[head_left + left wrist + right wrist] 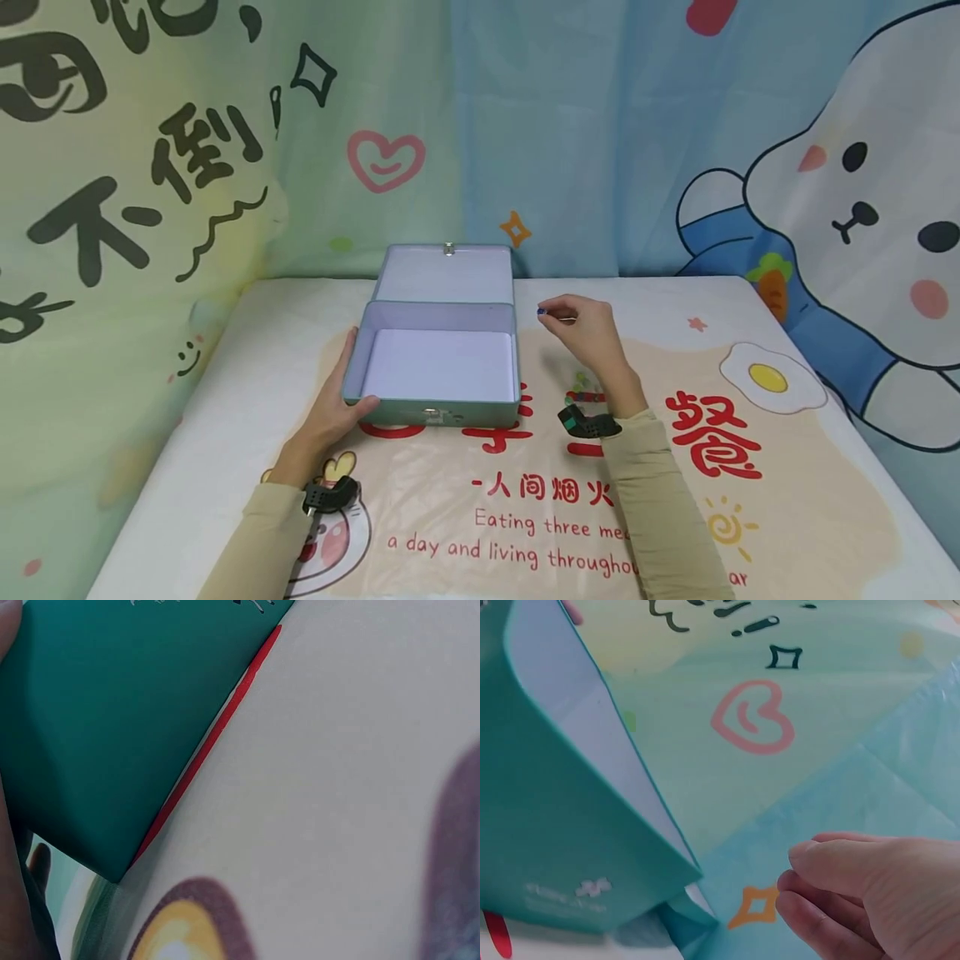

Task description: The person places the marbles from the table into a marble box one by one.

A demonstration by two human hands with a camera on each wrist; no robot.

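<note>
A green tin box [442, 412] with a pale inside stands on the table, its hinged lid [444, 275] tipped back. The inside of the box shows bare. My left hand [335, 414] grips the box at its left front corner, thumb at the front rim and fingers along the left side. In the left wrist view the box's green wall [127, 727] fills the upper left. To the right of the box, my right hand [587, 330] pinches a small dark blue piece [541, 311] between thumb and fingertips; its kind is too small to tell. The right wrist view hides that piece.
A printed cloth [555, 521] with red lettering covers the table [217, 433]. Beneath the right wrist, a small multicoloured patch [583, 387] shows beside the red print. A patterned curtain [547, 125] hangs behind the table's far edge, close behind the lid. Both wrists wear black straps.
</note>
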